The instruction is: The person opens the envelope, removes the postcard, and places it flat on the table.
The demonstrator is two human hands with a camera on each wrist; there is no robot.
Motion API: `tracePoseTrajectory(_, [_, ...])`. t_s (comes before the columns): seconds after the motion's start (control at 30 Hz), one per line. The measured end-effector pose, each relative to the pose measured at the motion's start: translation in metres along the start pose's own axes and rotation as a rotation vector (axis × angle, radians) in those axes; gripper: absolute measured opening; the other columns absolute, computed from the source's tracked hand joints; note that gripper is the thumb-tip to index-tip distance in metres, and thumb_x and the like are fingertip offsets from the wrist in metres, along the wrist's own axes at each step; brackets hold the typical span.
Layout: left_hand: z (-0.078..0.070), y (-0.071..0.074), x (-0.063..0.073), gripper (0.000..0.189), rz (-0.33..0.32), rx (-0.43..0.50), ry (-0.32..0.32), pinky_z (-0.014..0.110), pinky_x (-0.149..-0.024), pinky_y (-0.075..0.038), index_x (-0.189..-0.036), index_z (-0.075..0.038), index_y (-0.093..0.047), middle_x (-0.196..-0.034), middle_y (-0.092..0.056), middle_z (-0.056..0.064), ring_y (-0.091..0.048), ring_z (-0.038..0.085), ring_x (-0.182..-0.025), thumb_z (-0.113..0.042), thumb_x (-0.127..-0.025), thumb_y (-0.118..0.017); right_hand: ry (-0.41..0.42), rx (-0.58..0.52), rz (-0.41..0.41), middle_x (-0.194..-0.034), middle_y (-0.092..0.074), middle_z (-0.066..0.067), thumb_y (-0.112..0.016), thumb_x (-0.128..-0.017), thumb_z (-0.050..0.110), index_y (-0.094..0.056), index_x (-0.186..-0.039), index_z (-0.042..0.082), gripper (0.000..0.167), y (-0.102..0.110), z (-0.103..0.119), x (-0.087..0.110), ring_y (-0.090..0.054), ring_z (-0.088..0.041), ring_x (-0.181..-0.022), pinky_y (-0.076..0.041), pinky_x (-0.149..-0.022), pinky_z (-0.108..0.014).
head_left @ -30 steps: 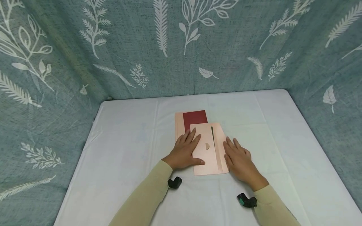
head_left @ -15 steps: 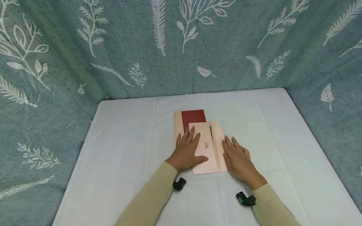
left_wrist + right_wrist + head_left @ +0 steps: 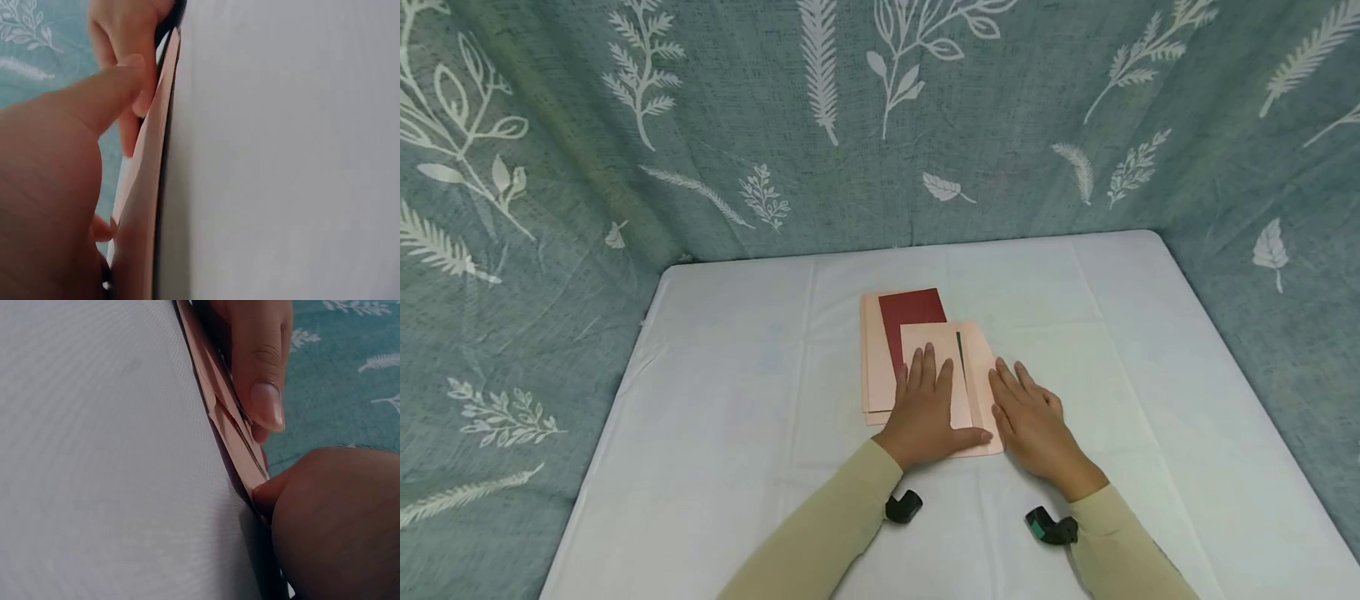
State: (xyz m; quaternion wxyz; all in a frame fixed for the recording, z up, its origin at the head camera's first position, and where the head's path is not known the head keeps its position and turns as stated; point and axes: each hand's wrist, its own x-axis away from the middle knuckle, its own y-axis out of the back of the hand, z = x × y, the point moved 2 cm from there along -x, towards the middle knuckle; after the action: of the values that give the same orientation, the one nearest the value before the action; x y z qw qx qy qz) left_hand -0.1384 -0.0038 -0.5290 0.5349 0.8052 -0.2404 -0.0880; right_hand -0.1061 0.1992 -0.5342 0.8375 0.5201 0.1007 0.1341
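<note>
A peach paper envelope (image 3: 931,332) with a flap (image 3: 979,354) along its right side lies on the white-covered table. A thin dark green strip (image 3: 960,354) shows where the flap meets the body. My left hand (image 3: 921,417) rests flat on the envelope, fingers spread forward, thumb stretched right near the flap's lower end. Along the flap's outer edge lies my right hand (image 3: 1036,425), its fingers straight and touching it. Partly under this envelope is another peach paper piece (image 3: 880,367) with a dark red panel (image 3: 912,310). In the left wrist view, the peach layers (image 3: 153,162) appear edge-on beneath the left thumb.
The white tablecloth (image 3: 737,375) surrounds the papers on all sides. Behind and beside the table hangs a green curtain (image 3: 850,192) with white leaf prints. Black wrist devices (image 3: 904,506) sit at both sleeves.
My left hand has slid right across the envelope, now covering its half-round cutout and uncovering more of the peach paper beneath at left. The right hand has stayed at the flap's edge.
</note>
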Motion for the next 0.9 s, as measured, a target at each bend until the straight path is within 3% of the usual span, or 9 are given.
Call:
tracePoseTrajectory(0.2, [-0.0031, -0.0065, -0.0036, 0.115, -0.019, -0.017, 0.031, 0.059, -0.128, 0.0, -0.172, -0.001, -0.02, -0.179, 0.007, 0.022, 0.011, 0.037, -0.164, -0.07, -0.095, -0.07, -0.001, -0.002, 0.013, -0.176, -0.023, -0.019, -0.05, -0.115, 0.016, -0.035, -0.166, -0.005, 0.057, 0.0015, -0.0013, 0.0002, -0.015, -0.045, -0.162, -0.025, -0.115, -0.069])
tracePoseTrajectory(0.53, [-0.0075, -0.0077, -0.0044, 0.1, -0.019, 0.08, 0.053, 0.063, -0.125, 0.01, -0.174, -0.008, -0.018, -0.179, 0.013, 0.019, 0.021, 0.035, -0.162, -0.05, -0.096, -0.064, 0.004, -0.022, 0.009, -0.176, -0.024, -0.019, -0.051, -0.115, 0.016, -0.036, -0.166, -0.004, 0.057, 0.0013, -0.0027, -0.0009, -0.015, -0.045, -0.162, -0.025, -0.115, -0.067])
tracePoseTrajectory(0.7, [-0.0055, -0.0066, -0.0022, 0.082, -0.062, 0.169, 0.009, 0.066, -0.124, 0.01, -0.169, -0.022, -0.038, -0.181, 0.008, 0.014, 0.019, 0.036, -0.162, -0.044, -0.094, -0.061, 0.005, -0.021, 0.003, -0.176, -0.024, -0.018, -0.051, -0.115, 0.016, -0.036, -0.166, -0.004, 0.057, 0.0001, -0.0031, -0.001, -0.015, -0.044, -0.162, -0.025, -0.115, -0.067])
tracePoseTrajectory(0.8, [-0.0056, -0.0037, -0.0001, 0.06, -0.092, 0.204, -0.024, 0.069, -0.123, 0.007, -0.154, -0.028, -0.057, -0.181, 0.004, 0.014, 0.016, 0.04, -0.163, -0.04, -0.094, -0.059, 0.004, -0.023, 0.006, -0.176, -0.024, -0.018, -0.05, -0.115, 0.016, -0.036, -0.166, -0.004, 0.057, 0.0007, -0.0028, -0.0009, -0.015, -0.044, -0.162, -0.025, -0.115, -0.066])
tracePoseTrajectory(0.9, [-0.0062, -0.0015, 0.0012, 0.045, -0.112, 0.229, -0.049, 0.071, -0.123, 0.004, -0.139, -0.028, -0.064, -0.181, 0.0, 0.014, 0.013, 0.042, -0.163, -0.039, -0.095, -0.06, 0.0, -0.026, 0.006, -0.176, -0.024, -0.018, -0.05, -0.116, 0.016, -0.036, -0.166, -0.004, 0.056, 0.0022, -0.0029, -0.0001, -0.015, -0.044, -0.162, -0.025, -0.115, -0.067])
